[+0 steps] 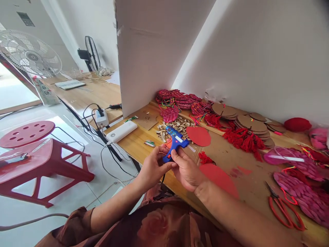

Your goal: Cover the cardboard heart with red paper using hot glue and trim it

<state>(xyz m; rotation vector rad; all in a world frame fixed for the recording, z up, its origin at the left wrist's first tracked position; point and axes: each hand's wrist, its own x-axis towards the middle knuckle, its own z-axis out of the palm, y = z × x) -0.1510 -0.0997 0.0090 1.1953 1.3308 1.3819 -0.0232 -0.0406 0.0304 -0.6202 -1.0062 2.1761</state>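
A blue hot glue gun (175, 141) with an orange trigger is held in front of me above the table edge, its nozzle pointing up and away. My left hand (155, 165) has its fingers closed at the trigger side of the handle. From the other side, my right hand (185, 167) grips the handle, thumb lying on it near a red switch. Behind the gun lies a heap of pale, dried shell-like pieces (183, 124). A red disc (199, 136) is just right of the nozzle end, and a larger red disc (221, 180) is partly hidden by my right forearm.
Red-handled scissors (285, 207) lie at the right beside magenta braided pieces (302, 192). Cardboard discs (250, 124) and red tassels (243, 141) line the back. A white power bank-like box (122, 131) sits left; cables hang near a red stool (51, 168).
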